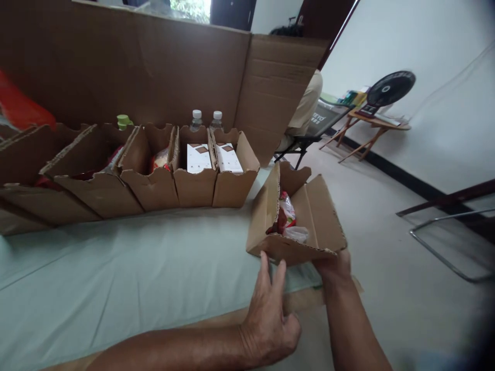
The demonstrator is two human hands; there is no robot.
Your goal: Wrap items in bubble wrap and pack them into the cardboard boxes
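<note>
An open-topped cardboard box (297, 251) sits at the right end of the table, slightly askew. Inside it are a red-and-white plastic packet (286, 208) and a translucent plastic item (297, 234) whose kind I cannot make out. My right hand (335, 265) grips the box low at its near right corner, with most of its fingers hidden behind the cardboard. My left hand (270, 314) is just in front of the box, its fingers stretched apart and two fingertips at the lower front edge. Whether those fingertips press on the cardboard is unclear.
A row of cardboard boxes (150, 188) lines the back of the pale green tablecloth (154, 257), holding packets, white cartons (199, 158) and bottles (196, 121). Behind rises a tall cardboard panel (154, 67). A fan (386, 88) stands on a small wooden table; a person sits beyond the panel.
</note>
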